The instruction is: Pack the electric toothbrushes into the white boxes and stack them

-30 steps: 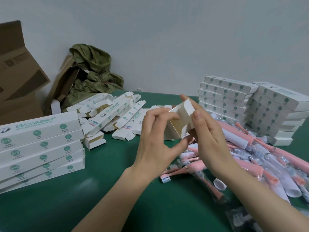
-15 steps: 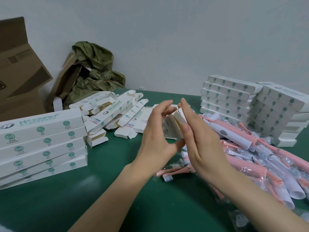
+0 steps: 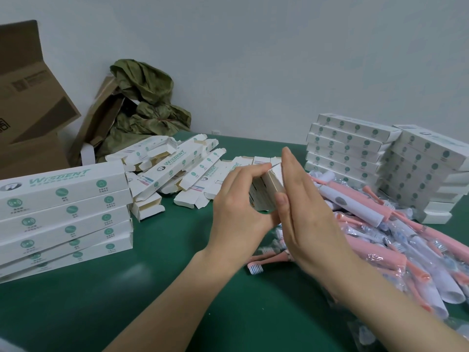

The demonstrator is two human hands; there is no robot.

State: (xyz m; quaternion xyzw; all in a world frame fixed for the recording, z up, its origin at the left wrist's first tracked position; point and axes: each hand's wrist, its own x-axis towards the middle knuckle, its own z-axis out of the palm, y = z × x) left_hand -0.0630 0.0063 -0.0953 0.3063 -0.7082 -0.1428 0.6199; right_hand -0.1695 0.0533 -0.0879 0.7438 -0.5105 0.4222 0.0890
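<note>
Left hand [image 3: 238, 209]: my fingers curl round the white box [image 3: 269, 189], held above the green table [image 3: 152, 288]
Right hand [image 3: 304, 219]: flat, fingers straight, against the box's near end
Writing: green "WISDENT" on the packed stack [image 3: 63, 212] at left and on the empty boxes [image 3: 177, 168] behind
Toothbrushes [image 3: 380, 237]: pink, bagged, heaped at right

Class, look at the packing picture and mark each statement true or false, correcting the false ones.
1. The left hand grips a box. True.
2. The right hand holds a toothbrush. False: its straight fingers press flat against the box.
3. The toothbrushes lie piled on the person's right. True.
4. The table is red. False: it is green.
5. No boxes are stacked yet. False: a stack stands at left, more at right.
</note>
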